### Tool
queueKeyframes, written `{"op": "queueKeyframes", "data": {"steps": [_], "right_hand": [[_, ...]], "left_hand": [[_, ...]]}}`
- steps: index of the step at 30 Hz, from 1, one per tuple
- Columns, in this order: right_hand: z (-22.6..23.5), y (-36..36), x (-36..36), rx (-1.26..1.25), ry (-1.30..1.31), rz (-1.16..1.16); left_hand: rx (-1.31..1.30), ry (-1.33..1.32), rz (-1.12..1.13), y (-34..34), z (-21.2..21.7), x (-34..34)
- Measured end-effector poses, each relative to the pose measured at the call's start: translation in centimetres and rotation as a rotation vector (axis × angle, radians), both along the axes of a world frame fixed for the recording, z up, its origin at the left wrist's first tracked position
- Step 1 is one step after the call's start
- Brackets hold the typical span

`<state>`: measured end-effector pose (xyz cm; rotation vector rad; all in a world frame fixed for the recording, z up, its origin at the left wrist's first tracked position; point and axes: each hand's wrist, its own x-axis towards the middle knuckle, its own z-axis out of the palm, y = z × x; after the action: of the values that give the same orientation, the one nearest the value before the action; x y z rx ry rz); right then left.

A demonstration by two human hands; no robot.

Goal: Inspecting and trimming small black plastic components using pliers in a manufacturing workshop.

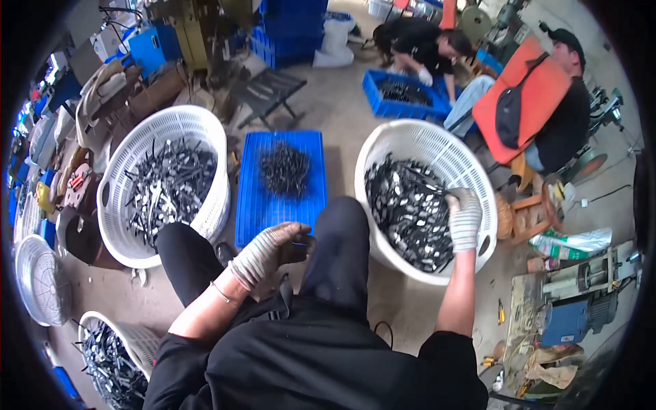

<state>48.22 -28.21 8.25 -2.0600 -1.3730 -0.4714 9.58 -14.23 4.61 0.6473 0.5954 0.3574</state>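
Note:
My right hand (465,215), in a striped work glove, reaches inside the right white plastic basket (480,181). Its curled fingertips are against a heap of small black and shiny metal strips (410,212); whether one is between them is hard to see. My left hand (272,251), gloved too, hovers above my lap with its fingers bent inward. Something dark shows by its fingertips, too unclear to name. Between my knees and the stool lies a blue plastic crate (280,217), with a pile of thin black pieces (285,169) on it.
Similar strips fill a left white basket (116,236) and another basket (133,335) at lower left. Ahead stands a black folding stool (270,89). Two people work by a blue bin (374,96) and a red chair (519,96). A motor machine (577,318) is at right.

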Motion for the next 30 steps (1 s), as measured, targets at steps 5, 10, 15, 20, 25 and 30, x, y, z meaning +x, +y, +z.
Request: {"op": "queueKeyframes", "data": {"steps": [5,10,15,20,25,30], "right_hand": [[8.6,2.2,-9.3,0.065,-0.155,0.542],[11.5,4.9,-17.1,0.156,-0.379,0.928],[9.0,8.4,-20.1,0.172,-0.217,1.039],[2.2,11.6,-21.9,-0.007,0.955,0.755],[-4.7,11.8,-28.7,-0.244,0.946,0.679],[-4.0,11.4,-30.0,-0.262,1.485,0.487]], "left_hand": [[0.999,0.199,0.316,0.7,6.2,0.0],[0.965,0.124,-0.131,1.7,8.1,-2.0],[0.524,0.011,-0.049,0.4,6.5,-4.4],[0.435,0.005,0.401,2.4,2.0,-4.2],[0.537,0.088,0.583,4.1,-0.7,-2.3],[0.312,-0.052,0.573,4.5,-3.1,-2.6]]}}
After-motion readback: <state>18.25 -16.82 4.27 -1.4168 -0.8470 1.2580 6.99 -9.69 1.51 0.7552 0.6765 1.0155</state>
